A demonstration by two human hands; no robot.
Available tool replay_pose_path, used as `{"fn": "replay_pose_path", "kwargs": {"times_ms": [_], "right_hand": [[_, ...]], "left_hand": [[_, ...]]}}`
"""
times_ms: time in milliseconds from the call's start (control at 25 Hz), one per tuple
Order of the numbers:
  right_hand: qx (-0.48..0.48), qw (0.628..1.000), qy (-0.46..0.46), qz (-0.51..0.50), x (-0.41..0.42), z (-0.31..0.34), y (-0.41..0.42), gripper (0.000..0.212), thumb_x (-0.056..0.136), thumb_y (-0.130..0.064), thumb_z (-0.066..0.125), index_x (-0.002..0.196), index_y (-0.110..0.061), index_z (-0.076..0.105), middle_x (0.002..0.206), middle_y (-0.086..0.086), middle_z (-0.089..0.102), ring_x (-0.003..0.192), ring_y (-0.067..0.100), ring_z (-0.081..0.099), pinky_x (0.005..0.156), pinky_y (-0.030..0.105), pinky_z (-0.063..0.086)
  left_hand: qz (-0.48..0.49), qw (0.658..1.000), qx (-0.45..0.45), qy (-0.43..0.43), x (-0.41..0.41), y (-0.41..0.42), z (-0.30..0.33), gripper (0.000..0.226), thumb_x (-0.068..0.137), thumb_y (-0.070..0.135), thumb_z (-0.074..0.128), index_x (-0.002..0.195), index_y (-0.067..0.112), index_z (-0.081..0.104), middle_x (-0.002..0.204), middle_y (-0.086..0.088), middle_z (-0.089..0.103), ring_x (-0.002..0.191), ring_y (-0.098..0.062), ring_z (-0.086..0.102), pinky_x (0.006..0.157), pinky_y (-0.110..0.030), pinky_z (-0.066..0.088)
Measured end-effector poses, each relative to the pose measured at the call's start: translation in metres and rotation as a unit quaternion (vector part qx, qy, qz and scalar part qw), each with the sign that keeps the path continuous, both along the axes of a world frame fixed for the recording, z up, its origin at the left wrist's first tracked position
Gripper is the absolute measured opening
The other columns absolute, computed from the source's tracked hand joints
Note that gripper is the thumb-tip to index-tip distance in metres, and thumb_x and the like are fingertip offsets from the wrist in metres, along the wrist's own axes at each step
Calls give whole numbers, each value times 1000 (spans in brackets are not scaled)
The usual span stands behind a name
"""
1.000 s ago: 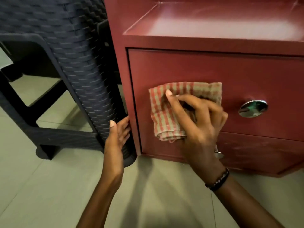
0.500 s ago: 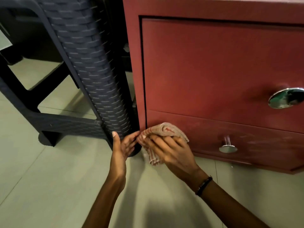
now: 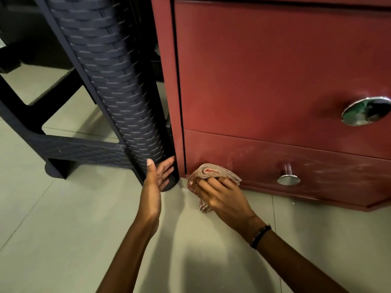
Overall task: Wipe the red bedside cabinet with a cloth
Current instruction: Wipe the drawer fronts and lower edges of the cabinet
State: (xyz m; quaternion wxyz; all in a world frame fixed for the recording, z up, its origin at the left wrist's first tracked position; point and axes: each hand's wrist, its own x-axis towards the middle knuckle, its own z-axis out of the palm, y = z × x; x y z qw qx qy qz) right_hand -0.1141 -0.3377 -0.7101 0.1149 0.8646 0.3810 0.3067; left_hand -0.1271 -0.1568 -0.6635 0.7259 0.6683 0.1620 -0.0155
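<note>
The red bedside cabinet (image 3: 264, 66) fills the upper right, with a tall upper front and a low bottom drawer. My right hand (image 3: 220, 195) grips a bunched red-checked cloth (image 3: 213, 171) and presses it against the bottom drawer's lower left corner, close to the floor. My left hand (image 3: 156, 180) rests with straight fingers on the foot of the dark woven chair leg (image 3: 118, 92) just left of the cabinet. Pale dust streaks show on the bottom drawer to the right of the cloth.
A large round chrome knob (image 3: 366, 111) sits on the upper front and a small chrome knob (image 3: 288, 176) on the bottom drawer. The dark woven chair's frame (image 3: 69, 151) stands left. Pale tiled floor (image 3: 63, 240) spreads below.
My right hand has carried the cloth from the upper front down to the bottom drawer's left corner, then slightly right. The view dropped lower and closer. My left hand stays on the chair leg.
</note>
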Motion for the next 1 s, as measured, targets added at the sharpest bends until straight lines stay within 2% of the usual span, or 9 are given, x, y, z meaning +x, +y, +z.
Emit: {"fn": "replay_pose_path", "kwargs": {"times_ms": [160,280,360,440,560,680,880,920,1000], "right_hand": [[141,985,-87,-44,-7,58,-28,34,92,-16,50,121,-26,65,112,-7,68,93,16,47,73,31,30],[222,958,-153,-96,-4,70,-38,33,96,-22,54,126,-33,60,116,-12,57,87,14,47,73,32,28],[177,972,-130,-87,-2,49,-37,39,94,-18,52,130,-32,57,119,-12,58,86,15,47,72,32,28],[81,994,-63,-42,-5,17,-37,43,89,-16,48,129,-27,59,120,-7,64,90,16,52,71,32,29],[14,999,-4,-40,-8,2,-46,45,84,-16,44,124,-23,63,119,-3,66,98,18,52,74,31,30],[44,997,-3,-58,-17,27,-59,40,87,-16,46,121,-24,65,114,-3,68,100,18,45,75,31,31],[230,966,-78,-87,-9,87,-34,31,93,-19,57,122,-29,64,109,-7,67,94,13,47,73,31,28],[220,970,-74,-75,-5,93,-24,30,95,-19,53,122,-29,64,108,-8,67,93,13,47,72,31,27],[124,990,-51,-40,-4,91,-20,31,96,-19,47,122,-27,62,112,-9,65,96,13,45,72,31,27]], "left_hand": [[-1,1000,14,-20,-2,0,6,60,99,51,8,127,31,57,136,11,57,128,-2,49,114,-32,31],[-6,1000,13,-21,-4,-8,9,54,100,50,9,124,36,55,134,14,56,130,-3,47,112,-29,31],[-11,1000,14,-23,-5,-15,11,51,100,49,10,127,36,52,127,17,58,126,-1,49,110,-27,33],[-14,999,15,-28,-6,-21,14,47,101,47,11,129,36,48,123,18,57,117,5,51,107,-25,34],[-15,999,18,-38,-9,-24,17,48,102,44,11,135,33,45,127,16,54,113,9,50,106,-24,34],[-6,998,25,-50,-11,-19,18,52,102,44,14,139,26,46,135,12,52,124,-1,48,110,-29,34],[81,990,34,-113,-10,-27,18,46,101,42,30,138,22,48,140,8,52,129,-7,49,109,-35,40],[108,984,45,-136,-10,-30,19,46,99,42,33,135,21,50,139,7,52,128,-8,50,106,-33,42],[153,969,67,-183,-12,-39,26,41,94,42,38,125,20,54,133,4,54,122,-11,54,97,-31,47]]}}
